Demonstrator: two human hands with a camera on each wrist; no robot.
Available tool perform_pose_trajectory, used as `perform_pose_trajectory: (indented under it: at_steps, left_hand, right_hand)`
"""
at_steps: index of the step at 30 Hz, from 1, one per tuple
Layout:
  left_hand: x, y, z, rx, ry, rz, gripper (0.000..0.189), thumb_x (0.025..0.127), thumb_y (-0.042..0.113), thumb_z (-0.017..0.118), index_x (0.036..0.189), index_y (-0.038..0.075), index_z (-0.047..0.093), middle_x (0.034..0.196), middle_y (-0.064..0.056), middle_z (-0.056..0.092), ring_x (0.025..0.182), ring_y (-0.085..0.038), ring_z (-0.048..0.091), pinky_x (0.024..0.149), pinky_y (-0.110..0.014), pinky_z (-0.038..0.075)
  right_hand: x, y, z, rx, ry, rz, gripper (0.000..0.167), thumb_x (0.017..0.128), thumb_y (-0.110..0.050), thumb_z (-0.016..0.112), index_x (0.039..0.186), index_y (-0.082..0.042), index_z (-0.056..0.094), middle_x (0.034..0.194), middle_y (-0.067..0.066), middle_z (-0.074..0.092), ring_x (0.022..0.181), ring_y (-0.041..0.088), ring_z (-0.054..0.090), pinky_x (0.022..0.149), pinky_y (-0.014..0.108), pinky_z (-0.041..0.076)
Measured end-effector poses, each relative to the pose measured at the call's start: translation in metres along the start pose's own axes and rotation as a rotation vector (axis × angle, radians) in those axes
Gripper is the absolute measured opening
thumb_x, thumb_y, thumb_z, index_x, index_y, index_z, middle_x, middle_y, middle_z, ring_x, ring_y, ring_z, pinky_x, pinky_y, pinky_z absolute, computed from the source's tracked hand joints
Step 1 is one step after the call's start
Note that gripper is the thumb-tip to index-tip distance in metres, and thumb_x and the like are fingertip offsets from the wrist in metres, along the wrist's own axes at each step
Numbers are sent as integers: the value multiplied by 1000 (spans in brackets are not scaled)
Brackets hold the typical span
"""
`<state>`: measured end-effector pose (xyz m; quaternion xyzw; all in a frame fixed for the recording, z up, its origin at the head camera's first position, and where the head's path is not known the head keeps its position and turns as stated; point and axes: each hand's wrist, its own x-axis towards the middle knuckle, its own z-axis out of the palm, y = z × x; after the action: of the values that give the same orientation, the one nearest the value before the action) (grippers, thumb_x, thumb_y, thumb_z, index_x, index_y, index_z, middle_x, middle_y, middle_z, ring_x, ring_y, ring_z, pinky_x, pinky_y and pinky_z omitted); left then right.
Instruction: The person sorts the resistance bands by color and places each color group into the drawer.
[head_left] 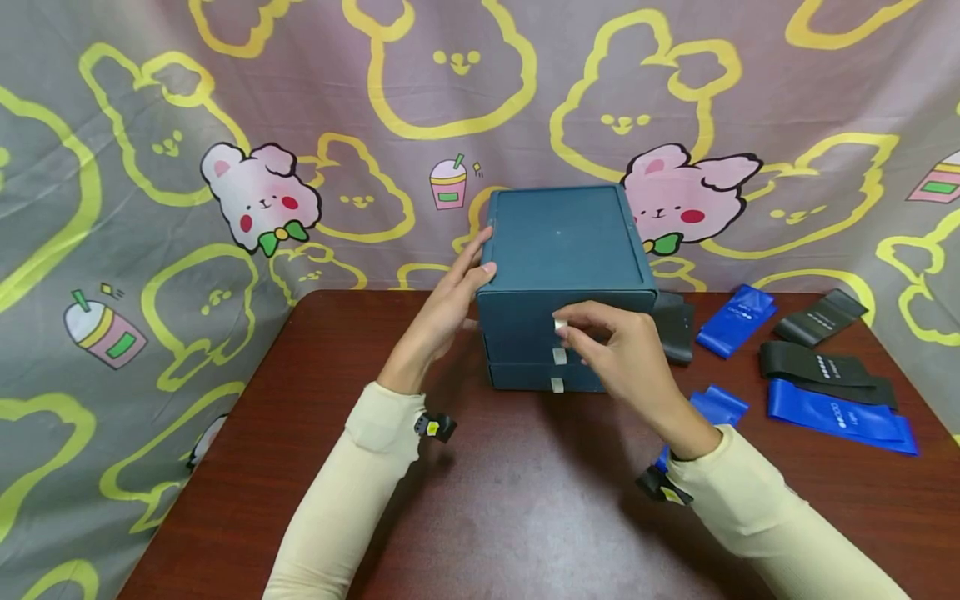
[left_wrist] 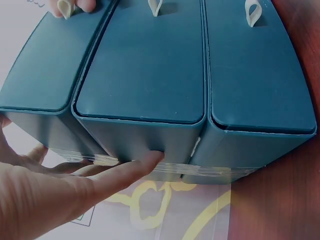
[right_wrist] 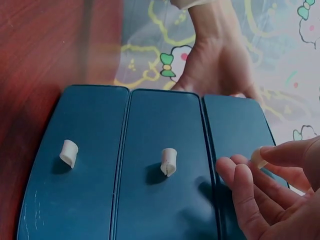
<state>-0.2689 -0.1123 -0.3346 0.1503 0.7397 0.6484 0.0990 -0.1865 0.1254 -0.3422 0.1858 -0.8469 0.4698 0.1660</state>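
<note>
A dark blue three-drawer box (head_left: 558, 242) stands on the table, its front facing me and its drawers closed. My right hand (head_left: 626, 337) pinches the pale loop pull tab (right_wrist: 258, 157) of the top drawer between thumb and index finger. Below it, the middle pull tab (right_wrist: 168, 162) and the bottom pull tab (right_wrist: 69, 154) hang free. My left hand (head_left: 446, 304) rests against the box's left side with extended fingers, the thumb near the top front corner. In the left wrist view, a fingertip (left_wrist: 156, 156) touches the side wall by the middle drawer.
Right of the box lie flat elastic bands: a blue band (head_left: 737, 321), a black band (head_left: 821, 318), another black band (head_left: 813, 364) and a blue band (head_left: 840, 414) below it. A patterned curtain (head_left: 480, 100) hangs behind the brown table (head_left: 495, 500).
</note>
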Motion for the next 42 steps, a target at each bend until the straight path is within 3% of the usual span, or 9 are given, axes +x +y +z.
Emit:
perform_pose_trajectory:
  at_steps: [13, 22, 31, 37, 42]
  left_hand:
    - [1, -2, -1, 4, 4, -3, 59, 109, 42, 49, 162, 52, 26, 176, 5, 11, 160, -37, 20, 106, -79, 39]
    - [1, 0, -1, 6, 4, -5, 59, 108, 44, 50, 161, 54, 26, 176, 5, 13, 161, -34, 21, 105, -80, 39]
    - [0, 0, -1, 13, 5, -9, 58, 109, 43, 50, 161, 53, 27, 176, 6, 13, 161, -33, 20, 106, -81, 38]
    - [0, 0, 0, 9, 7, -8, 59, 109, 43, 49, 162, 52, 26, 176, 5, 12, 161, -34, 20, 105, -81, 38]
    - [0, 1, 0, 5, 7, -7, 58, 109, 43, 49, 162, 52, 26, 176, 5, 12, 161, -34, 20, 105, -81, 38]
  right_hand:
    - [0, 6, -1, 19, -2, 1, 21, 97, -3, 72, 118, -5, 76, 99, 12, 81, 80, 27, 78, 63, 17, 56]
    - [-19, 26, -5, -64, -20, -4, 7, 95, -2, 74, 100, -7, 76, 93, 7, 80, 79, 14, 72, 69, 18, 56]
    - [-27, 44, 13, -69, -107, 47, 20, 95, -4, 75, 114, -8, 79, 108, 9, 81, 92, 19, 76, 73, 22, 57]
    - [-26, 49, 19, -8, -139, 94, 23, 97, -5, 73, 119, -7, 78, 114, 13, 79, 87, 25, 77, 67, 21, 56]
    - [-23, 51, 22, 75, -176, 146, 24, 100, -5, 69, 122, -4, 77, 114, 15, 79, 87, 29, 77, 70, 23, 60]
